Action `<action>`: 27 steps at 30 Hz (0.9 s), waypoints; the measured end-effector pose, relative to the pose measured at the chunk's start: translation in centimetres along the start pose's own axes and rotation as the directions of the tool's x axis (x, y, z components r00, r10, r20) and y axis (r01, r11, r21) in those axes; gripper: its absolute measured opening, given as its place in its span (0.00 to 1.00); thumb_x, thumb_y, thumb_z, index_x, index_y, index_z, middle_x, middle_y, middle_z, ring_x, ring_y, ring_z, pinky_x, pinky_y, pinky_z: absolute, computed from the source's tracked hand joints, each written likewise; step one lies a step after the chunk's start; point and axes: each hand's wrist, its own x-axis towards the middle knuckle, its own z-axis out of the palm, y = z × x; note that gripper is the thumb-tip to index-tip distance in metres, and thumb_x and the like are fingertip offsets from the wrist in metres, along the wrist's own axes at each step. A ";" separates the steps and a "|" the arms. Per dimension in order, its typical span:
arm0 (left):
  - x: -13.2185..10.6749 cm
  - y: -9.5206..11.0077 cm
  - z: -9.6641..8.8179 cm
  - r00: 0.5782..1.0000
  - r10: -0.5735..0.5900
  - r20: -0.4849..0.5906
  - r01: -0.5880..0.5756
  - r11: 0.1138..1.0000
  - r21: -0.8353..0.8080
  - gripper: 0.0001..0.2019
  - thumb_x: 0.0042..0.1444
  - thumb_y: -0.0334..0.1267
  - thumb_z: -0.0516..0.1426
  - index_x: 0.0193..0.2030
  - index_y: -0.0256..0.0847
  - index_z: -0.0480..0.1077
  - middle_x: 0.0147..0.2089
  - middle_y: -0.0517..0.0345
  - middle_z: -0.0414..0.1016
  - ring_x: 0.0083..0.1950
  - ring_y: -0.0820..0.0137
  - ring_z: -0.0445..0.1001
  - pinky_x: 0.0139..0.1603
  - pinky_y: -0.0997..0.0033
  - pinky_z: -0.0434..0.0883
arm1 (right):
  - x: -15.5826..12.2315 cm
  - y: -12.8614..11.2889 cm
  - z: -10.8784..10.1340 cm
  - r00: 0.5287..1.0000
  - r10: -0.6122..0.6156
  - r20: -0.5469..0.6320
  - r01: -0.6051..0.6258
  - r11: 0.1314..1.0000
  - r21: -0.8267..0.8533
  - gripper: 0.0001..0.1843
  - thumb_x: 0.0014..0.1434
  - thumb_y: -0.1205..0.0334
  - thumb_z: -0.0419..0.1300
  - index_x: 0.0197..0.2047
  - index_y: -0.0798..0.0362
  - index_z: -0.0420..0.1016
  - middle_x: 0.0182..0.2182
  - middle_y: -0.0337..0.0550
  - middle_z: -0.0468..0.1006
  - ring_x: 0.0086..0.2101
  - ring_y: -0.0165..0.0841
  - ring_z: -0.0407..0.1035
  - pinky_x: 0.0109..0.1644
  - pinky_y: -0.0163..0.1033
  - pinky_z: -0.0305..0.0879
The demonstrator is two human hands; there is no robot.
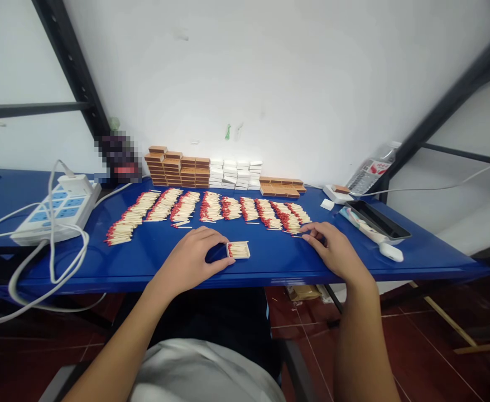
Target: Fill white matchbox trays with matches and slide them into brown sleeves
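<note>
A small open matchbox tray (239, 249) with a few matches in it lies on the blue table (270, 262) near the front edge. My left hand (195, 254) rests beside it, thumb and forefinger pinching its left end. My right hand (332, 245) lies on the table at the right end of the rows of red-tipped matches (211, 207), fingertips closed on a few matches there. The matches are laid in several slanted piles across the table.
Stacks of brown matchbox sleeves (178, 166) and white trays (234, 173) line the wall, with more brown ones (280, 186) at the right. A white power strip (56, 209) with cables sits left. A phone (376, 219), white mouse (391, 252) and plastic bottle (370, 167) lie right.
</note>
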 end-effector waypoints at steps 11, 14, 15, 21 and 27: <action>0.1 0.0 0.0 1.000 -0.003 0.008 0.003 1.000 -0.002 0.13 0.67 0.48 0.67 0.52 0.44 0.79 0.53 0.53 0.84 0.55 0.57 0.80 0.59 0.54 0.75 | 0.0 0.4 0.3 0.999 0.030 -0.015 -0.030 0.999 -0.013 0.16 0.71 0.45 0.58 0.47 0.47 0.79 0.37 0.46 0.75 0.39 0.44 0.69 0.46 0.48 0.67; 0.0 -0.1 0.1 1.000 0.001 0.001 -0.001 1.000 0.001 0.14 0.67 0.48 0.67 0.52 0.43 0.79 0.53 0.53 0.84 0.55 0.57 0.80 0.60 0.54 0.75 | 0.1 0.4 0.3 0.999 0.048 0.001 -0.048 0.999 -0.014 0.16 0.71 0.46 0.58 0.42 0.47 0.79 0.38 0.46 0.76 0.40 0.44 0.70 0.46 0.47 0.67; 0.0 -0.1 0.1 1.000 0.002 0.001 -0.002 1.000 0.000 0.14 0.67 0.48 0.67 0.52 0.43 0.79 0.53 0.53 0.84 0.55 0.57 0.80 0.60 0.54 0.75 | 0.1 0.4 0.3 0.999 0.054 0.002 -0.054 0.998 -0.011 0.16 0.71 0.46 0.59 0.41 0.48 0.79 0.38 0.46 0.76 0.40 0.43 0.70 0.46 0.47 0.67; 0.0 -0.1 0.0 1.000 0.004 0.006 -0.004 1.000 0.000 0.13 0.67 0.47 0.67 0.52 0.43 0.78 0.53 0.53 0.84 0.55 0.57 0.80 0.60 0.54 0.75 | 0.1 0.5 0.4 0.999 0.048 0.004 -0.048 0.999 0.001 0.16 0.71 0.46 0.58 0.38 0.48 0.77 0.37 0.47 0.76 0.41 0.44 0.70 0.48 0.48 0.66; 0.0 0.0 0.0 1.000 0.001 0.008 -0.001 1.000 -0.002 0.13 0.67 0.47 0.67 0.52 0.43 0.79 0.53 0.53 0.84 0.55 0.57 0.80 0.59 0.55 0.75 | -0.2 0.4 0.4 0.998 0.059 0.003 -0.059 0.998 -0.009 0.15 0.71 0.48 0.58 0.39 0.48 0.77 0.38 0.47 0.76 0.42 0.44 0.70 0.49 0.48 0.66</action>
